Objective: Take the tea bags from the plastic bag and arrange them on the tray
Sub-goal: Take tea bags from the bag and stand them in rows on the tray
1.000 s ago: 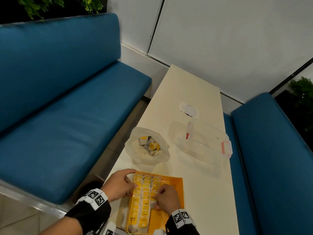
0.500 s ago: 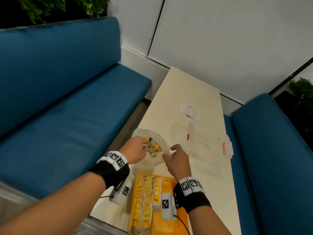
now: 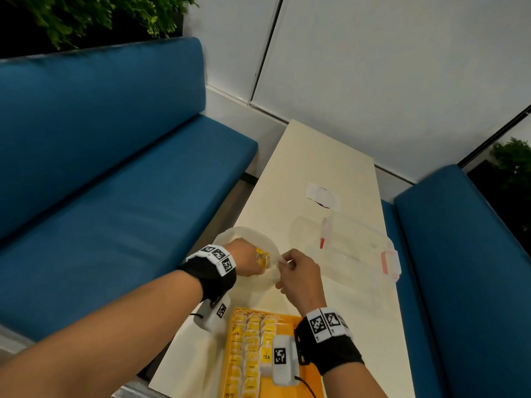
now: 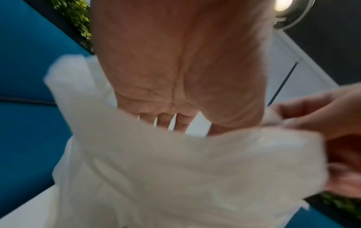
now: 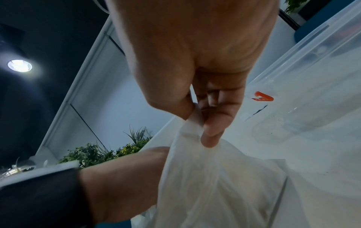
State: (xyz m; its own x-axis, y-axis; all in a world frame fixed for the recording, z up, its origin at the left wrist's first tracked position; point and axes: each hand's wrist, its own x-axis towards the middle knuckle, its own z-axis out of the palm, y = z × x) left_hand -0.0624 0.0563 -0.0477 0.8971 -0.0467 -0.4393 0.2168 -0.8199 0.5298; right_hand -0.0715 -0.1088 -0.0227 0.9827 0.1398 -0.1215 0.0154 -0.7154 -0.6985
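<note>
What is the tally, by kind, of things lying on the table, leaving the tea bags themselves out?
bag: 1
tray: 1
clear box: 1
white label: 1
Total: 4

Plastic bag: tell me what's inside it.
In the plastic bag, yellow tea bags show beside the left hand reaching in. Its fingers and any tea bags underneath are covered.
</note>
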